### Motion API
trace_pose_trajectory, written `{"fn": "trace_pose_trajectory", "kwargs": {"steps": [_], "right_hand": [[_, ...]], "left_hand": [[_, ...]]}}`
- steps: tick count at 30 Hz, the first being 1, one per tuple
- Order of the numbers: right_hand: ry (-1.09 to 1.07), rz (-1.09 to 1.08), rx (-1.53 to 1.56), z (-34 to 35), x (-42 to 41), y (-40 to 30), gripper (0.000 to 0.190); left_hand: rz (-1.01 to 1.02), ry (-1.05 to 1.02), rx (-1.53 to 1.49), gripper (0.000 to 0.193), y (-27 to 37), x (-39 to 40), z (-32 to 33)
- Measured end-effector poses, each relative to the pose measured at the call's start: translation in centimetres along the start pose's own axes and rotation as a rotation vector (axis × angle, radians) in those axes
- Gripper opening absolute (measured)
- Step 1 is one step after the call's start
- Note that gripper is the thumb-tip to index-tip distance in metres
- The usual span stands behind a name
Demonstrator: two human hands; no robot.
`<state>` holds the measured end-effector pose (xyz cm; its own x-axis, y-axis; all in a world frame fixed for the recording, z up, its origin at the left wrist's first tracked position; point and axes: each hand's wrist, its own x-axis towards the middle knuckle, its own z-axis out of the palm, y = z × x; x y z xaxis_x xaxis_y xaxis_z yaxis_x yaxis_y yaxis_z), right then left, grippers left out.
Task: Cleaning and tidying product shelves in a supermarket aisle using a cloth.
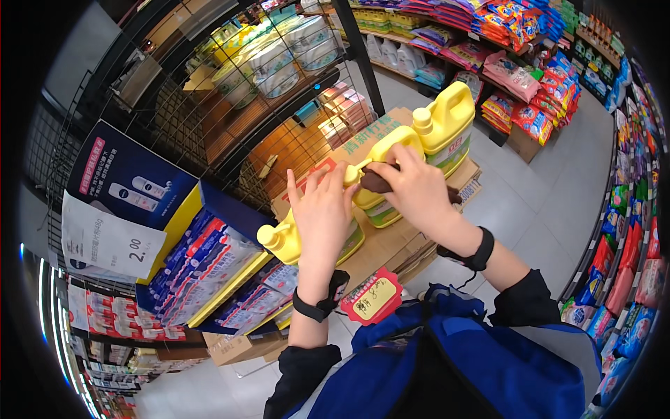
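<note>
Three yellow plastic jugs stand in a row on a cardboard box (pixel 387 251). My right hand (pixel 411 191) grips a dark brown cloth (pixel 378 183) against the middle jug (pixel 400 137), close to its cap and handle. Beside that cap, my left hand (pixel 324 209) has its fingertips at the cap's edge and its index finger raised; whether it grips the cap, I cannot tell. The left jug (pixel 280 246) is partly hidden behind my left hand. At the far end of the row stands the right jug (pixel 445 125), untouched, with its cap on.
A black wire grid (pixel 220 131) rises behind the box. On the left, a display rack (pixel 225 283) holds blue and white packets beside a price sheet (pixel 112 235). A red price tag (pixel 371 297) hangs at the box's front. Detergent shelves (pixel 450 52) curve around the back and right.
</note>
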<state>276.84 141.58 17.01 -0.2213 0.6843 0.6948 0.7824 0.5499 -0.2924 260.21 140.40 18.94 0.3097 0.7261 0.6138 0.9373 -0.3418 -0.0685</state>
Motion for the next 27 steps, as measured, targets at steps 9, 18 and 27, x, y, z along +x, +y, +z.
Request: {"fn": "trace_pose_trajectory", "kwargs": {"steps": [9, 18, 27], "right_hand": [[0.225, 0.085, 0.046, -3.9, 2.3, 3.7, 0.035], [0.038, -0.117, 0.063, 0.1, 1.9, 2.3, 0.04], [0.099, 0.14, -0.044, -0.1, 1.3, 3.5, 0.041]], "left_hand": [[-0.008, -0.034, -0.044, 0.033, 0.4, -0.5, -0.7], [-0.025, -0.013, -0.017, 0.034, 0.6, -0.1, -0.1], [-0.012, -0.016, -0.051, 0.033, 0.4, -0.1, -0.3]]}}
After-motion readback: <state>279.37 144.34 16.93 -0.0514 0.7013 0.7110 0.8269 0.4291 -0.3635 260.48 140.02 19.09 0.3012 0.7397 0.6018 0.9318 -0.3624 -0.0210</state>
